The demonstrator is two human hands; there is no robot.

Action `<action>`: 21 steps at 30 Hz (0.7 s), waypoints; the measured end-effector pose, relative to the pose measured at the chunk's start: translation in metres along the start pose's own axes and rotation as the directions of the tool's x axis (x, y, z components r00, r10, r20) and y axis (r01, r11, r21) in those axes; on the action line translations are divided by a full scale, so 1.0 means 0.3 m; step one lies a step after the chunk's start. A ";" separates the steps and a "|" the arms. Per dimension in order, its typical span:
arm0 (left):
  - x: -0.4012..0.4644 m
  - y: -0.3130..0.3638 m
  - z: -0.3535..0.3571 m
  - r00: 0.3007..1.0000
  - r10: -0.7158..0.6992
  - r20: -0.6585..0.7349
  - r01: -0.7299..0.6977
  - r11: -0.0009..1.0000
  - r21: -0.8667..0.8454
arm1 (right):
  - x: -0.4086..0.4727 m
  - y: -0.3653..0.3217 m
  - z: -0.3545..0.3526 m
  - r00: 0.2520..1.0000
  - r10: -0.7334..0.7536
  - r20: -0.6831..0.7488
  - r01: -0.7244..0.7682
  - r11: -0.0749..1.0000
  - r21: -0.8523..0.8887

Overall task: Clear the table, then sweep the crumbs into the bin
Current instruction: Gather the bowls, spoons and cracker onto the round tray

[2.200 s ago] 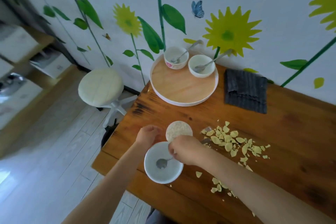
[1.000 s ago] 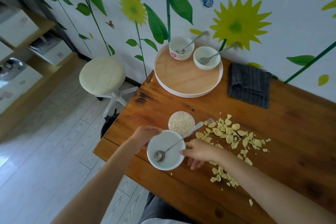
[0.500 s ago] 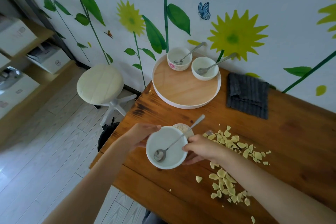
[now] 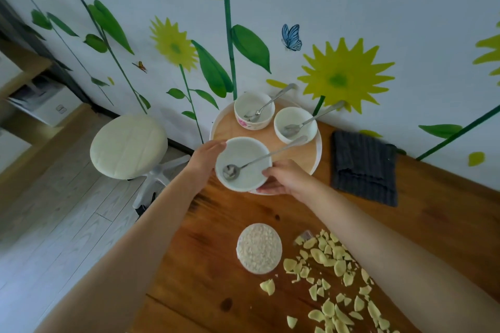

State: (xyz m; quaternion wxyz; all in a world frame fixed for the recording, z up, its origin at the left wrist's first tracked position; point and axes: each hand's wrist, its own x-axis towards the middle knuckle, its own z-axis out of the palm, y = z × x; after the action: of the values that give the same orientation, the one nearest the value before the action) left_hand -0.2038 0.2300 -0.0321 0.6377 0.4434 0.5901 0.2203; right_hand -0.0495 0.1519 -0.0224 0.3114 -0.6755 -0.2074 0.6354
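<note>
Head view: the left hand [image 4: 206, 157] and right hand [image 4: 284, 177] both grip the white ceramic bowl [image 4: 244, 170] with metal spoon [image 4: 259, 161], over the round wooden tray [image 4: 315, 155].

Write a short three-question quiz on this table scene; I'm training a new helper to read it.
1. True or false: the round wooden tray already carries two white bowls with spoons.
2. Which hands hold the white bowl containing a metal spoon?
A. left only B. right only C. both
3. Fill in: the pale yellow crumbs lie on the wooden ____.

Key: 1 true. 2 C, left hand and right hand. 3 table.
</note>
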 end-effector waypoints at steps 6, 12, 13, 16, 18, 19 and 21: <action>0.199 0.078 0.057 0.997 0.071 -0.020 -0.066 0.978 0.196 | 0.150 -0.067 0.013 0.996 0.069 -0.047 -0.064 0.993 0.099; 0.294 0.080 0.089 0.999 0.041 -0.008 -0.038 0.974 0.223 | 0.242 -0.082 -0.006 0.987 0.151 -0.055 -0.142 0.979 0.147; 0.300 0.079 0.090 0.999 0.034 -0.014 -0.031 0.975 0.220 | 0.255 -0.078 -0.009 0.985 0.161 -0.055 -0.150 0.976 0.157; 0.316 0.076 0.090 0.999 0.025 -0.031 -0.018 0.974 0.226 | 0.277 -0.070 -0.006 0.985 0.166 -0.046 -0.156 0.973 0.171; 0.324 0.074 0.091 0.999 0.017 -0.047 -0.004 0.968 0.250 | 0.288 -0.066 0.001 0.986 0.162 -0.036 -0.153 0.973 0.170; 0.324 0.073 0.090 0.998 0.015 -0.053 0.000 0.964 0.265 | 0.291 -0.063 0.006 0.987 0.160 -0.033 -0.153 0.973 0.171; 0.321 0.072 0.088 0.999 0.021 -0.048 -0.006 0.959 0.284 | 0.292 -0.062 0.014 0.988 0.153 -0.030 -0.146 0.973 0.180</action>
State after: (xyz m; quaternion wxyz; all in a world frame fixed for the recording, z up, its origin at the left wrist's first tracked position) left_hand -0.1536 0.3105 -0.0704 0.5510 0.5285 0.6284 0.1489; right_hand -0.0422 0.2252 -0.0736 0.3259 -0.6725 -0.0918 0.6581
